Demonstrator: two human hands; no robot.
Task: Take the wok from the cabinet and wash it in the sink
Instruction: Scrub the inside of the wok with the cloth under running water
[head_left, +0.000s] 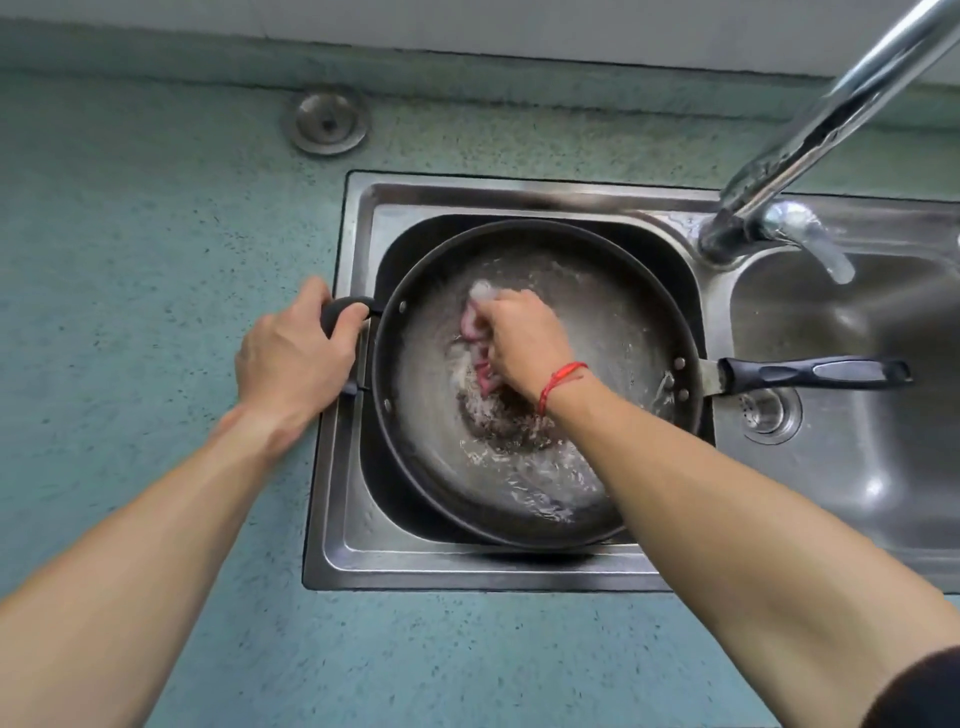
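A dark round wok (618, 291) lies in the left basin of the steel sink (343, 525), with foamy water inside it. Its long black handle (815, 372) points right over the sink's divider. My left hand (293, 353) grips the small black helper handle (337, 312) on the wok's left rim. My right hand (522, 340), a red string at its wrist, is inside the wok and closed on a pink cloth (475, 332) pressed against the wet bottom.
A chrome faucet (826, 130) reaches in from the upper right, its spout end over the divider. The right basin has a drain (769, 410). A round metal cap (328, 122) sits in the teal countertop (130, 260) behind the sink.
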